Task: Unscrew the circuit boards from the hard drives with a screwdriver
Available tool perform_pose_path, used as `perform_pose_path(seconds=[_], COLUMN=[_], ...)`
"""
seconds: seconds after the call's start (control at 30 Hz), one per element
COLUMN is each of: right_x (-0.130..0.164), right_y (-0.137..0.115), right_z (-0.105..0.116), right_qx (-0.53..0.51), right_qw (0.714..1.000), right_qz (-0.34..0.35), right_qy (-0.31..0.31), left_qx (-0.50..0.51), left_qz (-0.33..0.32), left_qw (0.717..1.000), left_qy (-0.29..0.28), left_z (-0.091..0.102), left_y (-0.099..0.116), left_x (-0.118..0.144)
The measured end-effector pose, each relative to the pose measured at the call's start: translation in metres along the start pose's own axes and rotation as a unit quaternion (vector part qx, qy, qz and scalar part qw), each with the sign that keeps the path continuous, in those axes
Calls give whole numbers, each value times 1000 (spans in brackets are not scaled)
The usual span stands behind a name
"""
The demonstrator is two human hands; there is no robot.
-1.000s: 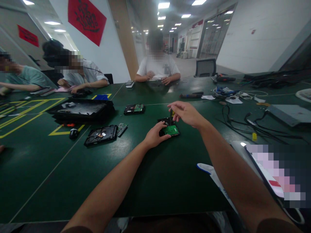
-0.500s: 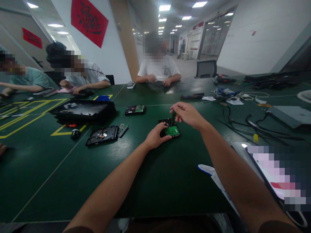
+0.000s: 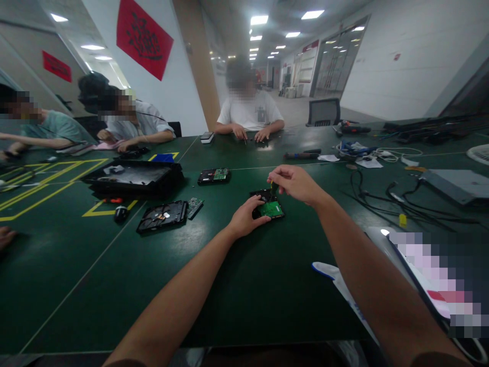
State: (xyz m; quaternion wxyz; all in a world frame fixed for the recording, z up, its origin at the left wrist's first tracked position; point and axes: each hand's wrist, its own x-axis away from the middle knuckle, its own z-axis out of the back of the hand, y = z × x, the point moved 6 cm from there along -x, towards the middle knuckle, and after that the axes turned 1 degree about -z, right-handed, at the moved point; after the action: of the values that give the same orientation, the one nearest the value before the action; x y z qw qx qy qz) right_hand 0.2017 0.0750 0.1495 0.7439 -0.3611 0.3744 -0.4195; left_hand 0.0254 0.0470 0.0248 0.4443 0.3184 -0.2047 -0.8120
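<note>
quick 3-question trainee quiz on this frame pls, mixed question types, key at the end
1. True or false: the left hand rests on the hard drive with the green circuit board facing up.
2. What does the right hand hold over that drive? A) a cable B) a screwdriver C) a computer mouse
3. Fill in: left of the opened hard drive on the table lies a black ____.

Key
1. True.
2. B, pinched by its top, tip down on the drive.
3. Computer mouse, by the yellow floor-style marking.
</note>
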Motion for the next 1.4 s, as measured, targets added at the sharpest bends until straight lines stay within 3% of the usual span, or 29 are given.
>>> perform_pose_path(seconds=[0.17, 0.43, 0.63, 0.8, 0.97, 1.1, 1.4], right_x=[-2, -2, -2, -5, -4, -2, -4], right_y=[4, 9, 5, 11, 8, 9, 8], right_z=[-2, 4, -4, -4, 0, 2, -7], right_qx=[-50, 0, -46, -94, -36, -17, -73], right_qw=[999, 999, 999, 995, 999, 998, 997], right_qz=[-3, -15, 1, -27, 3, -17, -7], right_qy=[-4, 52, 10, 5, 27, 53, 9], left_qx=[-1, -3, 4, 6, -1, -1, 4], left_qz=[-1, 6, -8, -8, 6, 8, 2], left_qw=[1000, 1000, 1000, 1000, 1000, 1000, 1000], left_qy=[-1, -4, 2, 4, -1, -5, 0], left_z=[-1, 1, -1, -1, 1, 2, 1], left_y=[0, 2, 0, 0, 1, 3, 2], left_x=[0, 0, -1, -1, 0, 0, -1])
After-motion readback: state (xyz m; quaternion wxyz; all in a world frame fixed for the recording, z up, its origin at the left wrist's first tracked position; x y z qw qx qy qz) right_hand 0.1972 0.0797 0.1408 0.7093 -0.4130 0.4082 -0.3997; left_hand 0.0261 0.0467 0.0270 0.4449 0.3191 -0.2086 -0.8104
